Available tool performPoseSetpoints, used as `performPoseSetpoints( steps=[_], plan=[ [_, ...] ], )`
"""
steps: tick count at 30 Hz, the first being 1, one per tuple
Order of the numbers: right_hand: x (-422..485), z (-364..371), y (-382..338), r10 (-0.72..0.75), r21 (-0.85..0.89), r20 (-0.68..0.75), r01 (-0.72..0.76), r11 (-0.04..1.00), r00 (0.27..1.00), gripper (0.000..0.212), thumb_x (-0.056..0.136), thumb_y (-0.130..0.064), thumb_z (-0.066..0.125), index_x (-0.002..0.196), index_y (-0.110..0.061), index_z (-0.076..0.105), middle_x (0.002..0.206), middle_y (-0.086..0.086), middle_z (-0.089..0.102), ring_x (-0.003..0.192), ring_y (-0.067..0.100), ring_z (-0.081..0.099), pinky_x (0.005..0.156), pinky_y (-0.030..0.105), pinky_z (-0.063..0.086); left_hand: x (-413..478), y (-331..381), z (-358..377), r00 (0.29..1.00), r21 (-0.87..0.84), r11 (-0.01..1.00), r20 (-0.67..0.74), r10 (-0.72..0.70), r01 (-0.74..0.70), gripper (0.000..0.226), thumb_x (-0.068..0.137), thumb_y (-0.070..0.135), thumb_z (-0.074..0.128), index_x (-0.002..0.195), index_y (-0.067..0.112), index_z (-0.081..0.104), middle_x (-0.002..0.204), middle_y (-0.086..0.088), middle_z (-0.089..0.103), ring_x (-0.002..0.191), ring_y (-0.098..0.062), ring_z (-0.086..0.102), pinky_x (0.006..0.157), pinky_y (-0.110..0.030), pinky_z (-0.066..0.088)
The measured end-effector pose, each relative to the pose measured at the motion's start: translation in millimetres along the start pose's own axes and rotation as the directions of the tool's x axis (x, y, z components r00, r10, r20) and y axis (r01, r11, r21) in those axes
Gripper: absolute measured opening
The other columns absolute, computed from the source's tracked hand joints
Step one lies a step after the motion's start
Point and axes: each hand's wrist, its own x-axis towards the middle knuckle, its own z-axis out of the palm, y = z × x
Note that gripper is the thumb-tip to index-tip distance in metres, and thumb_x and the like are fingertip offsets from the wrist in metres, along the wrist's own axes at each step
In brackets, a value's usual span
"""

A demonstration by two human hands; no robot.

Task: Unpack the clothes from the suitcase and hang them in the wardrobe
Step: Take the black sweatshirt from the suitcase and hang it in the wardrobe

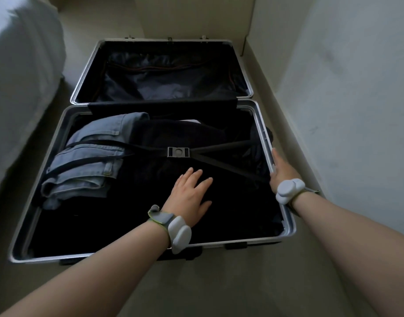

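All the clothes (196,133) lie strapped in your open suitcase (289,227), jeans (89,156) at 9 o'clock; your left hand (189,193) rests flat on them, right hand (282,170) straight-fingered on the 3 o'clock rim. Nothing hung yet.

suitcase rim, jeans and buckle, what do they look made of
Rim: likely aluminium, silver with a dull sheen. Jeans: faded blue denim, stitched seams show. Buckle: probably moulded black plastic, matte.
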Motion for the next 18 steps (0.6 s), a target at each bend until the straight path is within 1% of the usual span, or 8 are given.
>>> performPoseSetpoints(
  steps=[4,6,8,9,11,13,16,18],
  plan=[
    [11.3,-3.2,1.3,0.055,-0.091,0.044,-0.051,0.995,0.997,0.088,0.085,-0.007,0.056,0.151,-0.024,0.0,0.139,0.021,0.041,0.12,0.039,0.048,0.099,0.043,0.042,-1.8,-28.0,-21.8,0.999,0.078,0.997,-0.028,0.019,-0.016,0.061,0.093,0.037,0.05,0.147,0.024,0.026,0.156,-0.008,0.016,0.146,-0.026,0.003,0.118,-0.036,0.005],
    [10.4,-3.9,-11.5,0.064,-0.236,0.041,-0.052,0.97,0.997,0.101,0.082,-0.019,0.067,0.15,-0.025,-0.007,0.148,0.016,0.029,0.129,0.037,0.041,0.104,0.043,0.038,-4.9,-53.2,-38.5,0.999,0.128,0.992,-0.032,0.022,-0.017,0.061,0.092,0.036,0.051,0.147,0.023,0.027,0.155,-0.009,0.018,0.146,-0.027,0.006,0.118,-0.038,0.007],
    [6.0,-5.8,-21.7,-0.057,-0.396,0.009,0.056,0.916,0.998,0.102,0.08,-0.03,0.07,0.151,-0.022,-0.002,0.153,0.012,0.021,0.137,0.032,0.03,0.111,0.04,0.03,0.5,-70.5,-47.9,0.999,0.157,0.987,-0.032,0.017,-0.012,0.059,0.093,0.035,0.05,0.147,0.022,0.028,0.155,-0.009,0.02,0.146,-0.028,0.008,0.118,-0.038,0.01],
    [5.2,-2.2,-35.1,-0.164,-0.393,-0.003,0.15,0.907,0.986,0.096,0.08,-0.031,0.069,0.151,-0.021,0.005,0.154,0.012,0.023,0.139,0.031,0.028,0.113,0.039,0.028,1.1,-81.6,-54.4,0.999,0.161,0.987,-0.046,0.003,0.004,0.058,0.093,0.034,0.05,0.146,0.021,0.029,0.154,-0.009,0.021,0.145,-0.028,0.01,0.118,-0.038,0.011],
    [1.1,7.1,-70.9,-0.329,-0.256,-0.011,0.315,0.914,0.944,0.081,0.083,-0.028,0.067,0.149,-0.02,0.021,0.151,0.01,0.032,0.138,0.028,0.03,0.114,0.038,0.026,5.5,-98.5,-63.0,0.996,0.133,0.99,-0.084,-0.036,0.047,0.058,0.094,0.031,0.051,0.146,0.019,0.03,0.153,-0.009,0.026,0.145,-0.028,0.014,0.118,-0.036,0.012],
    [-2.4,17.8,-108.7,-0.43,-0.112,0.002,0.428,0.897,0.903,0.068,0.086,-0.025,0.064,0.145,-0.019,0.032,0.146,0.007,0.04,0.136,0.027,0.034,0.113,0.036,0.027,13.7,-102.7,-66.6,0.992,0.071,0.995,-0.105,-0.068,0.076,0.057,0.093,0.028,0.052,0.145,0.016,0.031,0.15,-0.009,0.032,0.142,-0.028,0.021,0.117,-0.034,0.016],
    [-8.5,40.1,-154.7,-0.44,-0.071,0.021,0.44,0.895,0.898,0.064,0.087,-0.026,0.062,0.144,-0.019,0.034,0.144,0.005,0.042,0.134,0.025,0.035,0.11,0.033,0.027,28.1,-101.2,-65.6,0.99,0.006,0.998,-0.131,-0.058,0.059,0.056,0.093,0.027,0.053,0.144,0.013,0.034,0.142,-0.008,0.043,0.133,-0.026,0.035,0.111,-0.031,0.023],
    [-8.3,53.2,-169.0,-0.379,-0.147,0.038,0.38,0.913,0.925,0.067,0.087,-0.03,0.062,0.145,-0.02,0.032,0.142,0.004,0.042,0.133,0.025,0.036,0.108,0.035,0.03,37.4,-101.0,-63.0,0.99,-0.017,0.998,-0.121,-0.069,0.067,0.057,0.092,0.028,0.053,0.144,0.014,0.033,0.139,-0.007,0.045,0.129,-0.025,0.038,0.109,-0.029,0.024]
  ],
)
